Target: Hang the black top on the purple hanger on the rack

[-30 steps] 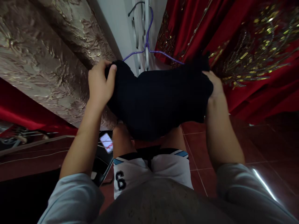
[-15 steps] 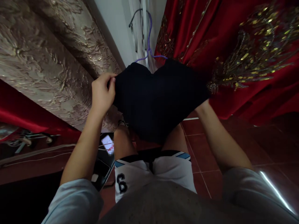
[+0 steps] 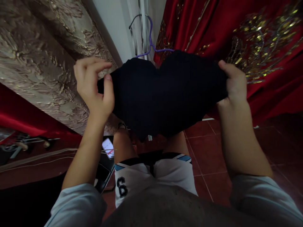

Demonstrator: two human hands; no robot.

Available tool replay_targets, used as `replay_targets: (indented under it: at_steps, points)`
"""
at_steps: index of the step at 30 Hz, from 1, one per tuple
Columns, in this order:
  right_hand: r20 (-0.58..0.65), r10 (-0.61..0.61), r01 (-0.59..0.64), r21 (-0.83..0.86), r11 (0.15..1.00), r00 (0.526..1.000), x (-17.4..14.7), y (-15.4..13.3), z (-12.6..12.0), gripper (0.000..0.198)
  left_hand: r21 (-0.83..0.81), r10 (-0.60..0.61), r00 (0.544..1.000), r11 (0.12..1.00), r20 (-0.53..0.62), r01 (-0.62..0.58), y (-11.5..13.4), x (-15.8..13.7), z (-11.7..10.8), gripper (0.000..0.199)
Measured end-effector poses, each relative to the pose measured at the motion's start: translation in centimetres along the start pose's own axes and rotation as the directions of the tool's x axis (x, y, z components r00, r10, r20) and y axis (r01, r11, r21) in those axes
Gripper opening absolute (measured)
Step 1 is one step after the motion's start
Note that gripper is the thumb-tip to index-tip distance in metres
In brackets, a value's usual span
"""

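Note:
A dark navy top (image 3: 163, 94) hangs from a purple wire hanger (image 3: 151, 34), with a dip like a neckline at its upper edge. My left hand (image 3: 92, 85) is at the garment's left end, where the cloth runs between thumb and palm. The index finger there is raised away from the thumb, so the hold looks loose. At the right end, my right hand (image 3: 235, 83) grips the edge with its thumb on top. Its other fingers are mostly hidden by cloth and hand. The fabric is spread between both hands, above my knees.
A white metal stand (image 3: 142, 31) rises behind the hanger. Beige textured fabric (image 3: 47, 63) hangs at left, and red cloth with gold sequins (image 3: 262, 47) at right. A phone with a lit screen (image 3: 108, 147) lies beside my leg. Red tiles (image 3: 205, 151) cover the floor.
Both hands have moved outward, spreading the top wider and lifting its lower part. My right hand has come out from behind the cloth. My left fingers have opened somewhat.

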State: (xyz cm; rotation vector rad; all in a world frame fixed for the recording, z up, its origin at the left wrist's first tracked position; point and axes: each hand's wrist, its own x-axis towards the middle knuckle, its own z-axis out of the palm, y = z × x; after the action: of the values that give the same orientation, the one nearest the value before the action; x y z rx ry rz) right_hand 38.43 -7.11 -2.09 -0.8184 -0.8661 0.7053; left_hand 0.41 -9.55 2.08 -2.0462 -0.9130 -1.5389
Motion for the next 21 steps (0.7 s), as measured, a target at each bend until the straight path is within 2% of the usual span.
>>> replay_targets:
  at_steps: [3, 4, 8, 10, 12, 13, 14, 15, 16, 17, 18, 19, 20, 21]
  points:
    - [-0.065, 0.159, -0.153, 0.093, 0.984, 0.985, 1.2, -0.1, 0.3, 0.025, 0.049, 0.048, 0.999, 0.998, -0.008, -0.047, 0.1, -0.5, -0.4, 0.027]
    - [-0.060, 0.177, -0.171, 0.093, 0.981, 0.982, 1.9, 0.0, 0.3, 0.026, 0.073, 0.033, 0.999, 0.997, 0.004, -0.034, -0.1, -0.8, -0.3, 0.030]
    - [-0.020, 0.167, -0.166, 0.051, 0.985, 0.986, 4.6, 0.6, -0.3, 0.028, 0.075, -0.179, 0.981, 0.982, 0.069, 0.173, -1.6, -2.9, 0.4, 0.045]
    - [-0.042, 0.156, -0.153, 0.068, 0.986, 0.987, 4.2, 0.6, -0.1, 0.024, 0.029, -0.234, 0.970, 0.972, 0.069, 0.232, -1.9, -3.8, 0.7, 0.049]
    - [-0.111, 0.030, -0.017, 0.112, 0.994, 0.993, 1.6, 0.1, 0.7, 0.019, -0.008, -0.228, 0.973, 0.974, 0.034, 0.228, -1.5, -4.1, 0.8, 0.046]
    - [-0.151, -0.095, 0.112, 0.112, 0.987, 0.984, -0.3, -0.4, 1.3, 0.020, -0.039, -0.220, 0.975, 0.974, 0.028, 0.221, -1.0, -4.0, 0.9, 0.041]
    - [-0.209, -0.256, 0.276, 0.074, 0.958, 0.944, -2.6, -0.9, 2.0, 0.024, -0.100, -0.227, 0.973, 0.968, 0.043, 0.230, -0.4, -3.7, 0.9, 0.036]
    - [-0.175, -0.387, 0.384, -0.053, 0.922, 0.905, -5.1, -1.5, 2.8, 0.028, -0.196, -0.251, 0.965, 0.945, 0.081, 0.262, 0.4, -3.1, 0.9, 0.032]
    - [-0.055, -0.461, 0.439, -0.225, 0.870, 0.885, -7.6, -2.0, 3.5, 0.036, -0.321, -0.288, 0.947, 0.891, 0.145, 0.320, 1.2, -2.4, 1.0, 0.029]
    - [0.028, -0.472, 0.461, -0.268, 0.846, 0.881, -9.9, -2.5, 4.2, 0.034, -0.458, -0.337, 0.914, 0.791, 0.225, 0.405, 2.0, -1.6, 1.0, 0.028]
    - [0.106, -0.524, 0.532, -0.276, 0.801, 0.845, -12.0, -2.8, 4.9, 0.032, -0.577, -0.392, 0.862, 0.641, 0.321, 0.506, 2.7, -0.7, 1.0, 0.029]
    - [0.362, -0.547, 0.644, -0.248, 0.724, 0.755, -13.8, -3.0, 5.4, 0.028, -0.650, -0.436, 0.795, 0.466, 0.422, 0.600, 3.3, 0.2, 0.8, 0.032]
    - [0.576, -0.536, 0.724, -0.150, 0.673, 0.617, -15.1, -3.0, 5.9, 0.028, -0.672, -0.454, 0.724, 0.306, 0.519, 0.674, 3.8, 0.9, 0.5, 0.035]
    - [0.755, -0.495, 0.776, -0.030, 0.630, 0.431, -16.0, -2.8, 6.2, 0.033, -0.652, -0.451, 0.653, 0.184, 0.609, 0.735, 4.1, 1.4, 0.0, 0.036]
